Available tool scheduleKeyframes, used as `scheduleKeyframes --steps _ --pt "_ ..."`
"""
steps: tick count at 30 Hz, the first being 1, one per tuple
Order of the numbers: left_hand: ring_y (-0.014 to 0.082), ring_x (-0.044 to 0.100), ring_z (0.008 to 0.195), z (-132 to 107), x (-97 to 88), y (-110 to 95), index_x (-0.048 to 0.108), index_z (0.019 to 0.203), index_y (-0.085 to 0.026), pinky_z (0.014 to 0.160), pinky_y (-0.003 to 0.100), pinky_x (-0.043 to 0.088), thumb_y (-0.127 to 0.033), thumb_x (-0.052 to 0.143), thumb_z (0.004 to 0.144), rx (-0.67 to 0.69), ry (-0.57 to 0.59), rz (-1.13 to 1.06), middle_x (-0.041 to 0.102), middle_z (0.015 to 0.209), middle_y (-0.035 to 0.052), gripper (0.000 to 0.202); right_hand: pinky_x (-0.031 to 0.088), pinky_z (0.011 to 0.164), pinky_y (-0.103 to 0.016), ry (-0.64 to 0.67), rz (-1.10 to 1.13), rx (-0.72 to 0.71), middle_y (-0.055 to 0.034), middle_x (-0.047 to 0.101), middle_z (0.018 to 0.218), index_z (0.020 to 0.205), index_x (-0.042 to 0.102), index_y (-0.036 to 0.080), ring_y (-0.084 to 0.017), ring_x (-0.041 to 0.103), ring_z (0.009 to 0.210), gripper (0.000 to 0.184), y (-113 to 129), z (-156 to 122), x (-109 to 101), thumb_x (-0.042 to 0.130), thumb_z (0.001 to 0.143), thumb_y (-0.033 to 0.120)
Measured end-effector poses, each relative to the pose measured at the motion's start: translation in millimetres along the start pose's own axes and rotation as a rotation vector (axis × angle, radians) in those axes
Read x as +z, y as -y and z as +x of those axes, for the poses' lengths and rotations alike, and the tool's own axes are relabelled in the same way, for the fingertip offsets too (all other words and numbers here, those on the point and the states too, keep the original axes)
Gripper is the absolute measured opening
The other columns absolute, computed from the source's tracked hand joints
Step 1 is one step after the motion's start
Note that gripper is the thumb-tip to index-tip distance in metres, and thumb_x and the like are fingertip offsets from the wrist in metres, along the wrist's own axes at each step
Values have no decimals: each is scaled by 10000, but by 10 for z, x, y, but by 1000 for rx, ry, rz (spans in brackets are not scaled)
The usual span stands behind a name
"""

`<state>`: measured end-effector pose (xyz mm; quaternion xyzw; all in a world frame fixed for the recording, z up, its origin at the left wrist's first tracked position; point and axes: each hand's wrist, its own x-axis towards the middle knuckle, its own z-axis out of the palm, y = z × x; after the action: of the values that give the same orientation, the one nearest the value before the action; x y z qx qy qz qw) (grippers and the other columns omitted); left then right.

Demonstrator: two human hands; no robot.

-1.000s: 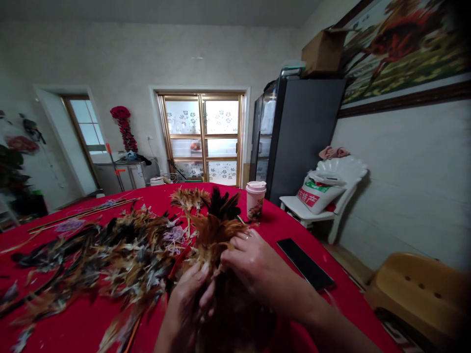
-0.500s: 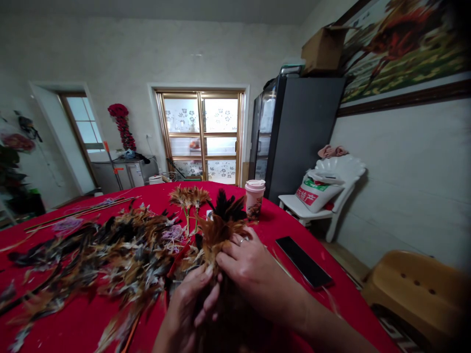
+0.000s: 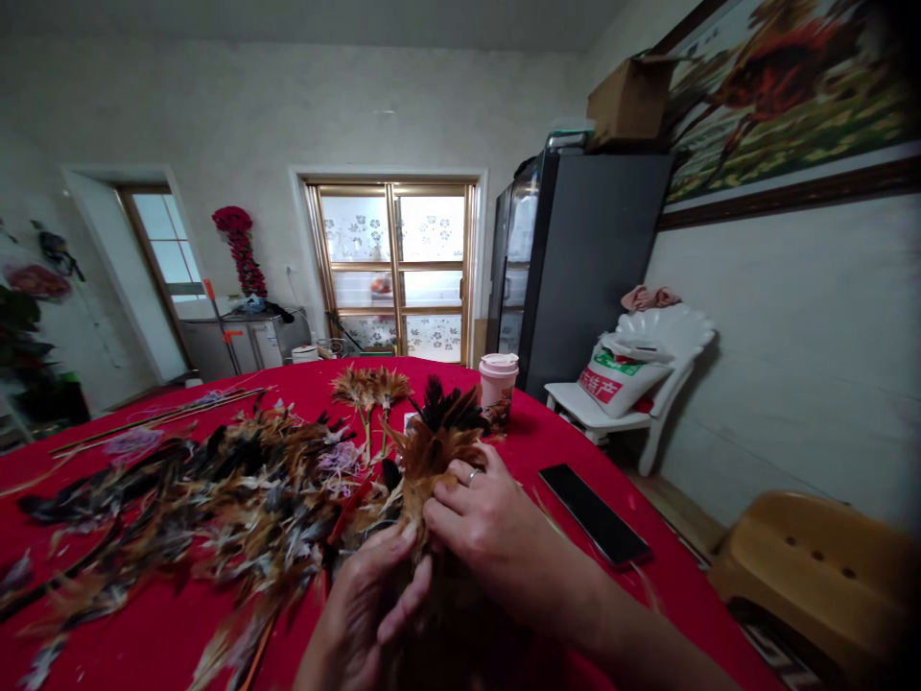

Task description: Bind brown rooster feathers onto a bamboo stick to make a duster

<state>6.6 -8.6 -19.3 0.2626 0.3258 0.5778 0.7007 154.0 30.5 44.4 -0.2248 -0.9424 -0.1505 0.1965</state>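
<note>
A bunch of brown and black feathers (image 3: pixel 432 451) stands upright between my hands, its dark tips pointing away from me. My left hand (image 3: pixel 370 585) pinches the base of the bunch between thumb and fingers. From the right side, my right hand (image 3: pixel 479 509), with a ring on one finger, closes its fingers around the lower brown feathers. What lies under my palms is dark and hard to make out. Just left of the bunch spreads a large heap of loose brown, black and pale feathers (image 3: pixel 251 489) on the red tablecloth (image 3: pixel 165 633).
Beyond my hands are small feather bunches on stalks (image 3: pixel 370 389) and a pink lidded cup (image 3: pixel 498 389). A black phone (image 3: pixel 594 513) lies to the right. Purple stringy fibre (image 3: pixel 133 441) and thin sticks (image 3: pixel 162 415) are at the left. A brown chair (image 3: pixel 820 566) stands beside the table.
Both hands keep hold of the feather bunch in nearly the same place. The fingers of my right hand have shifted slightly on the feathers.
</note>
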Motion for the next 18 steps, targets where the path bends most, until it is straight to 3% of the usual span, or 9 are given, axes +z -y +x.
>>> scheduleKeyframes --steps 9,12,15,16,18 --pt "20 201 290 -5 -5 -19 576 586 -136 359 177 335 -300 613 754 -9 55 -9 427 367 -61 238 286 868 -436 -5 32 9 -49 611 888 870 552 159 -203 482 850 94 -2 30 55 472 905 193" --pt "9 199 292 -16 -18 -75 598 634 -120 359 170 332 -281 622 752 -21 15 -16 438 393 -64 201 307 859 -402 -149 92 86 -69 603 881 903 570 150 -198 484 851 131 -53 33 80 443 907 181" --pt "-4 196 289 -21 -47 -156 618 667 -100 367 168 338 -261 655 721 -12 -37 -41 445 403 -70 173 354 811 -341 -339 226 251 -83 599 900 914 590 141 -186 501 854 191 -101 -7 32 402 913 174" --pt "-9 192 287 -24 -56 -182 623 673 -95 368 167 338 -255 671 703 -4 -46 -50 447 405 -71 170 375 765 -306 -324 303 297 -75 600 861 861 598 142 -171 512 812 211 -114 -23 7 400 915 189" --pt "-13 199 290 -33 -68 -222 629 685 -90 372 162 335 -252 691 682 9 -49 -66 450 410 -70 173 394 673 -245 -162 493 316 -46 602 767 753 603 148 -135 527 716 233 -140 -36 -20 431 897 208"
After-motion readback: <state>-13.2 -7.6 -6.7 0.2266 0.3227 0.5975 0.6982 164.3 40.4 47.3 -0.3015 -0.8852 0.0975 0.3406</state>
